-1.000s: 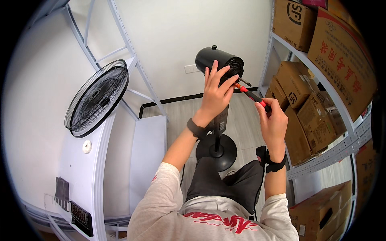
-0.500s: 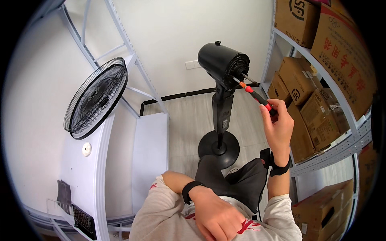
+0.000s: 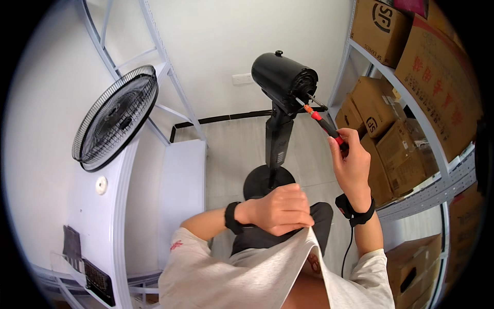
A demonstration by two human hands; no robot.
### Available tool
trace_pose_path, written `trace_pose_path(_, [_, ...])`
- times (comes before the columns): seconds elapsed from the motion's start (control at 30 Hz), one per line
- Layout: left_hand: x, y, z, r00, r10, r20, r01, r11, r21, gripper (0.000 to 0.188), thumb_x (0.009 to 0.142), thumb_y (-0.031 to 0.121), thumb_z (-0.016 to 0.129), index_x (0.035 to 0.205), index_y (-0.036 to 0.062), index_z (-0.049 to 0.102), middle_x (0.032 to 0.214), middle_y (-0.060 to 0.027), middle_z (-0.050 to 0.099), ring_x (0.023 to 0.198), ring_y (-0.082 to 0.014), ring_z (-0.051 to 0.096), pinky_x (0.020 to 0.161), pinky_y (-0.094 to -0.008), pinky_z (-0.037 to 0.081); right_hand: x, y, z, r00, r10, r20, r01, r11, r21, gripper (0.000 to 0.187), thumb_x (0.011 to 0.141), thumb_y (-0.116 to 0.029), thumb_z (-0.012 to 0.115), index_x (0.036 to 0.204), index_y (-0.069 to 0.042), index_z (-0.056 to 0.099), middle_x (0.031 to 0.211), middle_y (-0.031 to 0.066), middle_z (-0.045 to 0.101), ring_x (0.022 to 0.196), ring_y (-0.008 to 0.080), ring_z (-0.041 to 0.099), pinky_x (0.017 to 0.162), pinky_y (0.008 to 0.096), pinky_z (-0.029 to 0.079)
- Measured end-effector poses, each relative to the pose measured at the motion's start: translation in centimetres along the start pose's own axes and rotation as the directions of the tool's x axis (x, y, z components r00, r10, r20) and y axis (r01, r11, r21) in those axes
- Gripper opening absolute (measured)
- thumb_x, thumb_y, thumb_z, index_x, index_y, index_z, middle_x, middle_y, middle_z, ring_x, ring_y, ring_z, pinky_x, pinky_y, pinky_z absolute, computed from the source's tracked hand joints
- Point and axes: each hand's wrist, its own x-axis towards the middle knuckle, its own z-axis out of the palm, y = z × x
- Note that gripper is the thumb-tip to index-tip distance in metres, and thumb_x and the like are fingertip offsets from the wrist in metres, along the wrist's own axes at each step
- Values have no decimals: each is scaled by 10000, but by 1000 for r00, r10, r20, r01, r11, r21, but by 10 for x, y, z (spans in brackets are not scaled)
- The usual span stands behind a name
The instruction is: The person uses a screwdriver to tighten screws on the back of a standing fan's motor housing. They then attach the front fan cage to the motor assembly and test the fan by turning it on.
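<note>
My right hand [image 3: 352,162] grips a red and black screwdriver [image 3: 324,125]. Its tip reaches the front of the black fan motor housing [image 3: 280,76], below the bare metal shaft [image 3: 318,101]. The housing sits on a dark stand [image 3: 278,139] with a round black base [image 3: 256,184]. Down in front of my body, my left hand [image 3: 280,210] is closed on the hem of my light shirt [image 3: 242,262] and pulls the cloth up and outward. Both wrists wear black straps.
A black fan grille [image 3: 117,117] leans on a white surface [image 3: 98,221] at the left, by a small white round part [image 3: 102,185]. A black case of small bits [image 3: 99,282] lies lower down. Shelving with cardboard boxes [image 3: 401,154] lines the right side.
My left hand has risen from my lap area and lifted the shirt hem outward. The screwdriver stays at the motor housing, while the whole view has shifted slightly.
</note>
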Motion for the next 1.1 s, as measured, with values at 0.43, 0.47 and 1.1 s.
trace_pose_path(0.43, [20, 18, 11, 927, 88, 365, 137, 825, -548, 154, 887, 157, 713, 1028, 101, 739, 947, -12, 682, 863, -230, 636, 723, -360, 454, 6, 8, 2, 993, -57, -106, 61, 998, 32, 203, 898, -130, 753, 1029, -25, 639, 768, 88, 644, 587, 201, 582, 547, 299, 467])
trace_pose_path(0.47, [20, 7, 5, 933, 53, 355, 145, 850, -507, 154, 887, 152, 710, 1030, 106, 744, 954, -15, 696, 871, -229, 644, 738, -362, 461, 5, 9, 2, 994, -32, -101, 36, 999, 38, 206, 896, -136, 755, 1028, -24, 643, 774, 90, 649, 594, 204, 591, 551, 304, 472])
trace_pose_path(1.1, [41, -145, -73, 923, -263, -279, 382, 563, 733, 912, 761, 187, 821, 1528, 41, 349, 1566, -157, 390, 1481, -363, 308, 1181, -467, 306, -1, 9, 9, 991, -86, -101, 85, 996, -11, 207, 924, -180, 726, 1016, -35, 612, 773, 93, 659, 601, 271, 617, 524, 356, 469])
